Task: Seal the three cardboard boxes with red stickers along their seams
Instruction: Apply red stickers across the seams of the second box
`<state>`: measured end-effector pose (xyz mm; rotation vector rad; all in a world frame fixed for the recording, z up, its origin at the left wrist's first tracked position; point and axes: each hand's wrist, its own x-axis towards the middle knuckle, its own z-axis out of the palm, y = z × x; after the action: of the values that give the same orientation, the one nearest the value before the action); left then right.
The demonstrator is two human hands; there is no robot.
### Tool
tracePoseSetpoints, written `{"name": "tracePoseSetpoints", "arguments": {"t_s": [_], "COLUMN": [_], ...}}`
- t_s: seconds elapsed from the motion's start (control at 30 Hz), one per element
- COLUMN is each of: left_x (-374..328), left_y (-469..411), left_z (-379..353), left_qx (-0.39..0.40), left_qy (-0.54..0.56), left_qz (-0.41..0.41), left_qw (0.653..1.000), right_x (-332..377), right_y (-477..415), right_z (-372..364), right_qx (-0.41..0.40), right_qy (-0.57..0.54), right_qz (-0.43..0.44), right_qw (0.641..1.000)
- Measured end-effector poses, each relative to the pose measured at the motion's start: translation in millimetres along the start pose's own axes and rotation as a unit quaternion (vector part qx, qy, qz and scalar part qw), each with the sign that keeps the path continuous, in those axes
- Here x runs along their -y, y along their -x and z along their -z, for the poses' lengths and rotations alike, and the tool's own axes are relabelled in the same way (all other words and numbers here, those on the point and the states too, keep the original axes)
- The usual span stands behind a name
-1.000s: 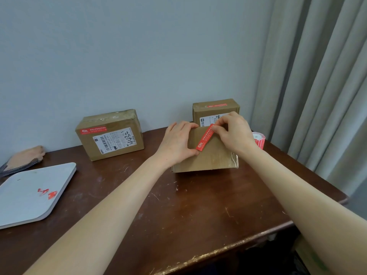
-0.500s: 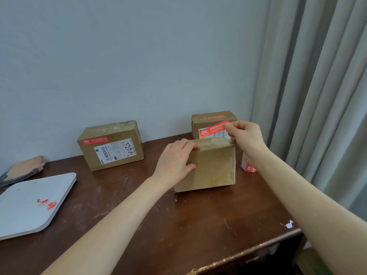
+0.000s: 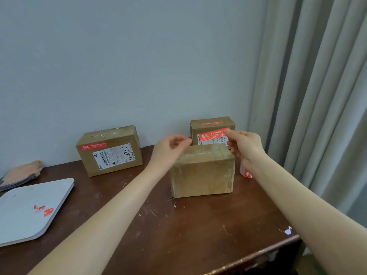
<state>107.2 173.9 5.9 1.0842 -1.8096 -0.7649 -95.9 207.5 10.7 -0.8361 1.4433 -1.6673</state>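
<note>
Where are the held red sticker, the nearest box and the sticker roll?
red sticker [image 3: 213,134]: head view, its middle.
nearest box [image 3: 202,175]: head view, front face.
sticker roll [image 3: 245,172]: head view, its visible white side.

Bare left hand [image 3: 169,148] and bare right hand [image 3: 245,144] on smooth, uncovered forearms [image 3: 111,211].

sticker roll [image 3: 246,173] partly behind forearm [image 3: 264,171]
</note>
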Motion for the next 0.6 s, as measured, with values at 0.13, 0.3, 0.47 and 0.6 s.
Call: {"name": "tracePoseSetpoints", "arguments": {"t_s": [0.13, 0.3, 0.47, 0.6], "left_x": [-27, -34, -31, -29], "left_y": [-16, -23, -26, -30], "left_z": [6, 2, 4, 10], "left_qx": [0.03, 0.057, 0.057, 0.052], "left_qy": [0.12, 0.158, 0.119, 0.079], "left_qz": [0.116, 0.135, 0.137, 0.131], "left_qw": [0.986, 0.976, 0.982, 0.987], "right_x": [5, 6, 8, 11], "right_y": [3, 7, 7, 2], "right_z": [-9, -12, -12, -16], "right_qx": [0.024, 0.029, 0.027, 0.03], "right_qy": [-0.006, -0.003, 0.071, 0.149], "right_qz": [0.01, 0.01, 0.027, 0.037], "right_qw": [1.0, 1.0, 0.997, 0.988]}}
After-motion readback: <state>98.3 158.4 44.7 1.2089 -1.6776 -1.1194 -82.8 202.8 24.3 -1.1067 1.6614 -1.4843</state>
